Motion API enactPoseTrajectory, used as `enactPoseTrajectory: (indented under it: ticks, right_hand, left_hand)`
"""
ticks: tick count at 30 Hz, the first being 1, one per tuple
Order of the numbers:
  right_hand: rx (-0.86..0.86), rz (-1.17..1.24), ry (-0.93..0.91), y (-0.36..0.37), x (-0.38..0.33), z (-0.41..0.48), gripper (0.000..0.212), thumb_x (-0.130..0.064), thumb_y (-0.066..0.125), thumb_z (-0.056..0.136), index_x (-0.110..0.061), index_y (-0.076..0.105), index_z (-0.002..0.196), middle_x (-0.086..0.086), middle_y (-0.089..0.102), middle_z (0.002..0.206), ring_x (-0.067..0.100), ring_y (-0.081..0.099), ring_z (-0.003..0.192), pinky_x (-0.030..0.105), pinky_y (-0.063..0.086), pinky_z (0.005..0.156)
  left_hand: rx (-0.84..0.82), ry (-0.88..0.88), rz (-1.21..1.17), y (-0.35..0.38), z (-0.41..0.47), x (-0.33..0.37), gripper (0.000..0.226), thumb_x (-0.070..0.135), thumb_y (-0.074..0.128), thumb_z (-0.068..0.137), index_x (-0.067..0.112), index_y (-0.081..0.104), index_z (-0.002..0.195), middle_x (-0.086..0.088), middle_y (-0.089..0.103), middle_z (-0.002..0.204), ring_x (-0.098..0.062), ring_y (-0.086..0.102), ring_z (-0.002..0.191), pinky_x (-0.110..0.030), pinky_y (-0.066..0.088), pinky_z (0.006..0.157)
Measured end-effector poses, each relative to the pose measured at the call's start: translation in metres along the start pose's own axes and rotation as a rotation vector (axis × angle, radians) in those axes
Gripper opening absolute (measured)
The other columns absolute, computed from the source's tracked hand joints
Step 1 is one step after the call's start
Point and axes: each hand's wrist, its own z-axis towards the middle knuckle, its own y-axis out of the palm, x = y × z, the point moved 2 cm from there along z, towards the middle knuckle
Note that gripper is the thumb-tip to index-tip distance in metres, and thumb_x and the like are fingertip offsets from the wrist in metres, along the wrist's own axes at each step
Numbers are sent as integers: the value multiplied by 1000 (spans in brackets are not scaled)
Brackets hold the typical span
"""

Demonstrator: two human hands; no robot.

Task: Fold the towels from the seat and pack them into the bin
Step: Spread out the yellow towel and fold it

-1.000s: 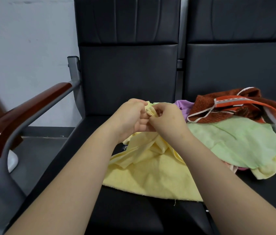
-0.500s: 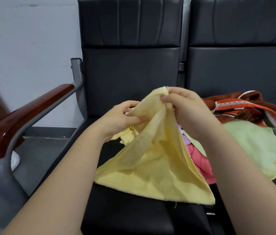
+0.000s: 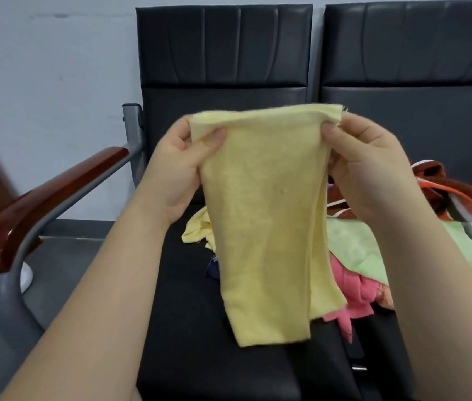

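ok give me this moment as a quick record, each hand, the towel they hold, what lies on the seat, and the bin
left hand: pinches the upper left corner of the yellow towel
right hand: pinches its upper right corner
yellow towel: held up spread, hanging over the seat
on seat: green towel, pink towel, brown-and-orange towel, second yellow cloth, heaped together
bin: not in view

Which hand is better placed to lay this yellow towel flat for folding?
Probably the left hand. It and the right hand each pinch a top corner of the yellow towel, but bare black seat lies below the left, while the pile of towels lies below the right.
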Motion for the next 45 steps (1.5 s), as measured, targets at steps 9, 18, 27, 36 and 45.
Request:
enactPoseTrajectory:
  ticks: [9, 18, 27, 36, 45]
  right_hand:
    - [11, -66, -144, 7, -30, -12, 26, -30, 50, 103, -13, 66, 116, 10, 67, 99, 23, 63, 89, 51, 56, 78]
    - [-15, 1, -104, 13, -32, -16, 25, -33, 43, 105, -16, 61, 106, 1, 55, 94, 19, 50, 87, 39, 44, 79]
    - [-128, 340, 254, 35, -15, -19, 36, -25, 39, 106, -4, 61, 126, 14, 69, 121, 27, 67, 112, 39, 56, 93]
    - [89, 618, 421, 11, 4, -4, 36, -24, 42, 106, 1, 61, 123, 15, 71, 117, 27, 70, 107, 40, 58, 89]
    - [310, 705, 632, -19, 39, 10, 36, -20, 41, 106, 2, 52, 132, 15, 68, 121, 28, 68, 109, 40, 57, 84]
  left_hand:
    - [8, 232, 171, 11, -10, 42, 16, 20, 73, 91, 23, 57, 95, 8, 68, 95, -13, 65, 94, -30, 54, 80]
    - [-40, 84, 90, 15, -17, 54, 19, 25, 69, 92, 18, 63, 109, 3, 74, 107, -18, 72, 101, -32, 58, 81]
    - [-94, -424, -217, 13, -12, -3, 36, 42, 54, 101, 17, 74, 117, -1, 75, 98, -17, 72, 90, -31, 60, 76]
    - [-401, -764, -281, 21, -37, -84, 63, 77, 78, 55, 20, 77, 82, 0, 69, 80, -18, 67, 75, -34, 53, 76]
    - [-462, -538, -320, 34, -33, -74, 64, 29, 101, 39, 21, 82, 100, -8, 76, 105, -24, 74, 97, -38, 61, 78]
